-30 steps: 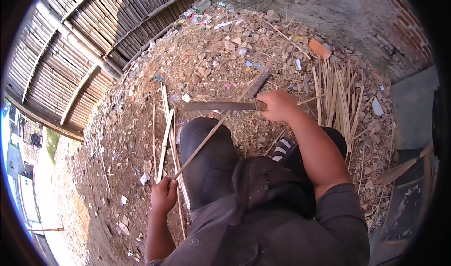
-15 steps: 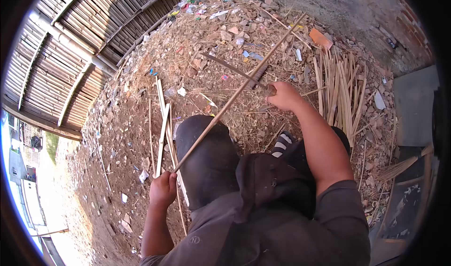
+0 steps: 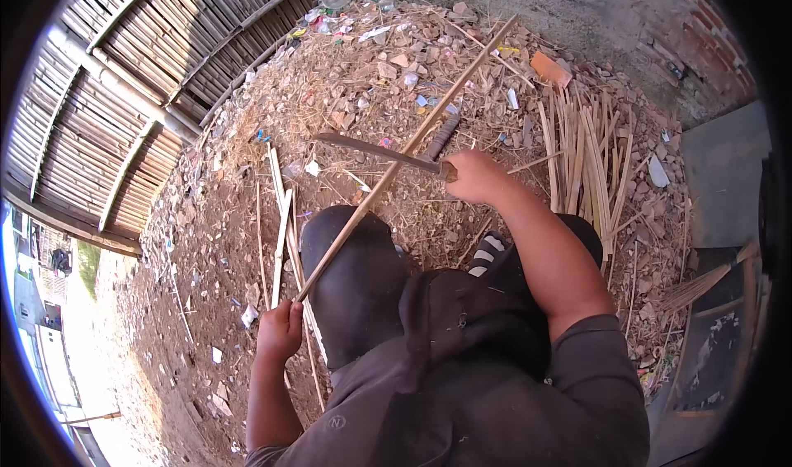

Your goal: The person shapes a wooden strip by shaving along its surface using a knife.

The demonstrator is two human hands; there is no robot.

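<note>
My left hand (image 3: 281, 328) is closed round the near end of a long bamboo strip (image 3: 351, 224), which slants up over my left knee toward the far right. In my right hand (image 3: 477, 176) is the handle of a machete (image 3: 363, 143), its blade pointing left. The blade crosses the strip about midway along, close against it in this view. Beneath the strip, just beyond the blade, a dark ribbed cylindrical piece (image 3: 444, 137) lies on the ground.
Split bamboo strips (image 3: 590, 158) lie piled to the right, and a few more strips (image 3: 280, 228) beside my left knee. Rubble and litter cover the ground. A bamboo fence (image 3: 107, 79) stands left, a brick wall (image 3: 610, 38) at the back, and a twig broom (image 3: 701, 284) at right.
My right hand has drawn the machete leftward and nearer to me, so the blade crosses the strip closer to my left hand. My left hand keeps its hold on the strip.
</note>
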